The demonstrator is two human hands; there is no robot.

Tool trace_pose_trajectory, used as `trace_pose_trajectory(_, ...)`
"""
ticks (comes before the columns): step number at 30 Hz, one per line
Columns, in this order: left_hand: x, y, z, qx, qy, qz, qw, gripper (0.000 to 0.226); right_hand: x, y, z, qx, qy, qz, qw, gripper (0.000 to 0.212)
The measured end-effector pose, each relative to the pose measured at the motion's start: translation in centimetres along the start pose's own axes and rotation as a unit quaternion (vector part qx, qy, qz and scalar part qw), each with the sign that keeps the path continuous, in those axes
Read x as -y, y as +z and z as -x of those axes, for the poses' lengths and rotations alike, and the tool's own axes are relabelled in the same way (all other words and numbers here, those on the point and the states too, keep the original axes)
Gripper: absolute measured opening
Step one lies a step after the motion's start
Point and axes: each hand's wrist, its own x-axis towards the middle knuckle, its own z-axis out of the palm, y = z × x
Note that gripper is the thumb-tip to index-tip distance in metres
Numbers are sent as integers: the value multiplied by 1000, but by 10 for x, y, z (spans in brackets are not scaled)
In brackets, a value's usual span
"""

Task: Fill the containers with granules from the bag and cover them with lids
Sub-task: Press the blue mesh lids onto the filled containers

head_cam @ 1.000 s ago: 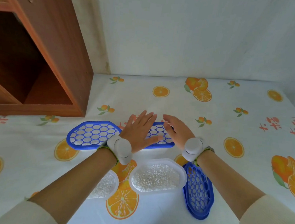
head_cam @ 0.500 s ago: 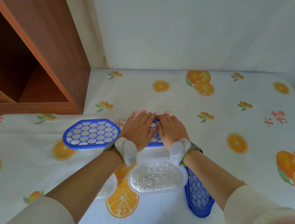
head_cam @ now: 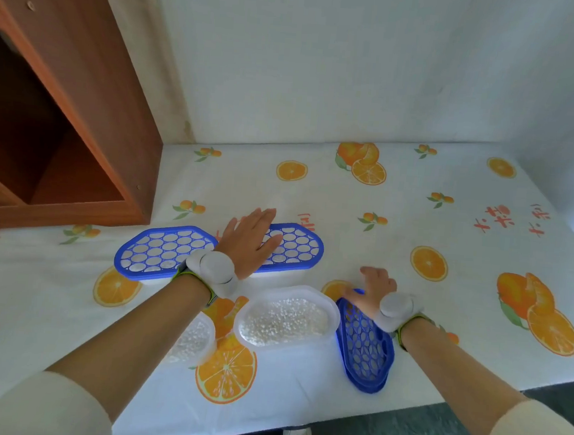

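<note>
Head view looks down on a tabletop (head_cam: 398,226) under an orange-print cloth. Left hand (head_cam: 249,240) lies flat with its fingers spread on a blue honeycomb lid (head_cam: 293,248) that covers a far container; a second lidded container (head_cam: 162,250) sits just to its left. Right hand (head_cam: 372,289) rests with curled fingers on the far end of a loose blue lid (head_cam: 364,350), though whether it actually grips the lid cannot be told. Just left of that lid stands an open container (head_cam: 286,317) filled with white granules. Another open container of granules (head_cam: 193,338) is partly hidden by the left forearm. A wooden cabinet (head_cam: 65,97) stands at far left.
</note>
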Motion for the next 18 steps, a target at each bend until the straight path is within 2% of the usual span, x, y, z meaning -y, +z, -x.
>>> trace_pose_trajectory(3,2,2,7,-5,-1,0,1000,56,-12,22,4,54,12,104,993,84)
trace_pose_trajectory(7,5,6,16,-22,0,19,1000,54,-9,33,6,29,-4,126,992,80)
trace_pose_trajectory(11,4,6,25,-40,4,43,998,54,1,13,13,-4,-24,51,998,81)
trace_pose_trajectory(15,-2,-3,33,-43,2,75,996,57,28,-34,26,-74,-66,-33,995,81)
trace_pose_trajectory(18,-11,-13,37,-28,18,206,978,59,56,-70,35,-134,-131,-85,979,80)
